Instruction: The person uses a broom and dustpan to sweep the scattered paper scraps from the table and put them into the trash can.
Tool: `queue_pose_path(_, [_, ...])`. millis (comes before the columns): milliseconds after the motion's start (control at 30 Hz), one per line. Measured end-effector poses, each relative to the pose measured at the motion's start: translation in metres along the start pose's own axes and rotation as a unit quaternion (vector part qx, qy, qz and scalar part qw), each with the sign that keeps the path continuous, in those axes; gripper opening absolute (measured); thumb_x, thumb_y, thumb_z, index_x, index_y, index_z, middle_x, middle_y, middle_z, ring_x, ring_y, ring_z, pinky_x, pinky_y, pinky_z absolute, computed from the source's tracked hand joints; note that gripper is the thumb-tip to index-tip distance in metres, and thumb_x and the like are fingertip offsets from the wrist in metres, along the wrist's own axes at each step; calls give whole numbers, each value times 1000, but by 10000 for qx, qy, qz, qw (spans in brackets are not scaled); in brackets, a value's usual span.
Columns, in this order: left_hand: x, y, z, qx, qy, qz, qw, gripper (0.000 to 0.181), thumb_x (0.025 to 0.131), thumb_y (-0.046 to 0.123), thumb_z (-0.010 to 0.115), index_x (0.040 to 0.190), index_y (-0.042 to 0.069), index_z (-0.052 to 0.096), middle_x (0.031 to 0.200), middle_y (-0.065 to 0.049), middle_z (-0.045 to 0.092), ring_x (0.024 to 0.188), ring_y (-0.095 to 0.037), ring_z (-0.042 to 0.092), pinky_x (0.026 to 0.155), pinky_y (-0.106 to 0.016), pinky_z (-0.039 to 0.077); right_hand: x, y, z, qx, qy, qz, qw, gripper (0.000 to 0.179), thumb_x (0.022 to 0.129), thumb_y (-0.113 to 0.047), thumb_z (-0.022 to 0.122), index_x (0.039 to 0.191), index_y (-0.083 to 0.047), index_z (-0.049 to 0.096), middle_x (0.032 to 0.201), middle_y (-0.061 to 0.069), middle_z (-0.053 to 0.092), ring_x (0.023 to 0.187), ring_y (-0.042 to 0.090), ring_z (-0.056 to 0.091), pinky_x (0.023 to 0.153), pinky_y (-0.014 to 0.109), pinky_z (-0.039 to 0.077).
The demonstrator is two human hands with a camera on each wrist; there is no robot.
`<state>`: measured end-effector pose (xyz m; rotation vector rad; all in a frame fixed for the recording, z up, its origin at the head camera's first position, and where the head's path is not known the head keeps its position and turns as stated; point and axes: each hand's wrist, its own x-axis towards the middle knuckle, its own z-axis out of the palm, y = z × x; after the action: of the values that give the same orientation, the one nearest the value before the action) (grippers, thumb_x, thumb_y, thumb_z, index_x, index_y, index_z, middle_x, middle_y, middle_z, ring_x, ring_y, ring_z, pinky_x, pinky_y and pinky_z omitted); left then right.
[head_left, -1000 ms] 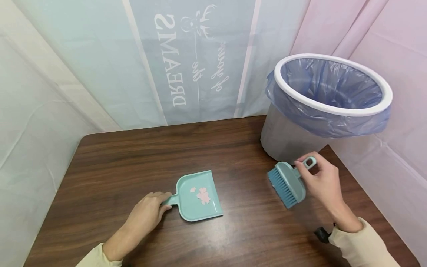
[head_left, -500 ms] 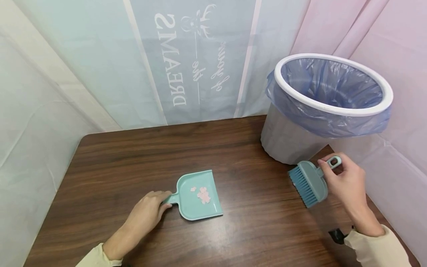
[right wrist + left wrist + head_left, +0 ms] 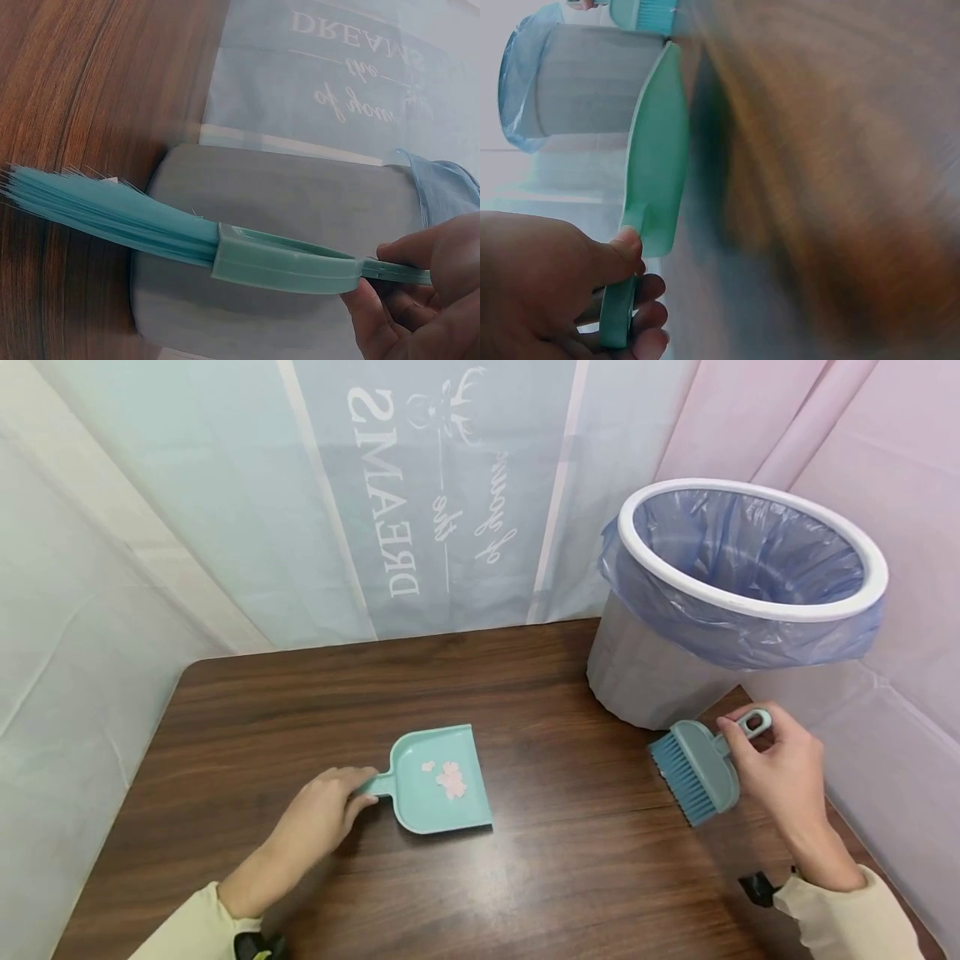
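Note:
My left hand (image 3: 318, 810) grips the handle of a mint-green dustpan (image 3: 431, 814). A little heap of pale pink paper bits (image 3: 452, 780) lies in the pan, with one bit apart from it. The left wrist view shows the dustpan (image 3: 658, 157) side-on, a gap and a dark shadow between it and the table. On the right, my right hand (image 3: 783, 768) pinches the handle of a small green hand brush (image 3: 705, 764). Its blue bristles (image 3: 97, 206) point down and left, and a tiny pale scrap (image 3: 112, 180) clings among them.
A grey trash bin (image 3: 645, 668) with a white rim and a blue plastic liner (image 3: 742, 635) stands at the table's back right, just behind the brush. Fabric curtains (image 3: 480, 527) rise along the back and sides of the brown wooden table (image 3: 315, 710).
My right hand has carried the brush rightward, then come to rest beside the bin. My left hand has raised the dustpan, which now sits slightly farther up and left, paper bits still inside.

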<state>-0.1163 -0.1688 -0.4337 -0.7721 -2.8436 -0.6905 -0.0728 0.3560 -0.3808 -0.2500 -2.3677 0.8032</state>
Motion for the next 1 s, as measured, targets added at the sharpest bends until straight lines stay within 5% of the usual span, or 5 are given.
queue_pose_path(200, [27, -3, -35, -210, -166, -77, 9996, 31, 91, 10, 76, 119, 0, 71, 113, -15, 73, 102, -30, 70, 83, -48, 59, 0, 0, 0, 9, 22, 6, 10000, 7, 88, -10, 78, 91, -9, 72, 65, -26, 57, 55, -11, 50, 53, 7, 37])
queue_pose_path(400, [57, -9, -69, -451, -513, -203, 9975, 30, 97, 12, 70, 125, 2, 70, 111, -12, 72, 73, -16, 57, 63, -33, 47, -1, -1, 2, 25, 20, 7, 10000, 6, 88, -10, 78, 91, -9, 72, 66, -28, 57, 56, -11, 50, 53, 7, 38])
queue_pose_path(800, [115, -10, -135, -201, -645, -276, 9973, 43, 102, 20, 65, 139, -1, 60, 121, -23, 69, 57, -18, 42, 60, -35, 41, -1, -1, 2, 32, 6, 54, 10000, 7, 88, -10, 78, 92, -9, 72, 66, -26, 57, 56, -9, 49, 55, 7, 37])
queue_pose_path(1000, [145, 2, -165, -283, -663, -265, 9970, 42, 103, 20, 64, 139, -1, 60, 127, -24, 66, 59, -20, 42, 63, -34, 42, 0, -2, 2, -17, 15, 32, 10000, 7, 88, -10, 78, 92, -9, 72, 66, -28, 56, 55, -9, 48, 54, 8, 36])
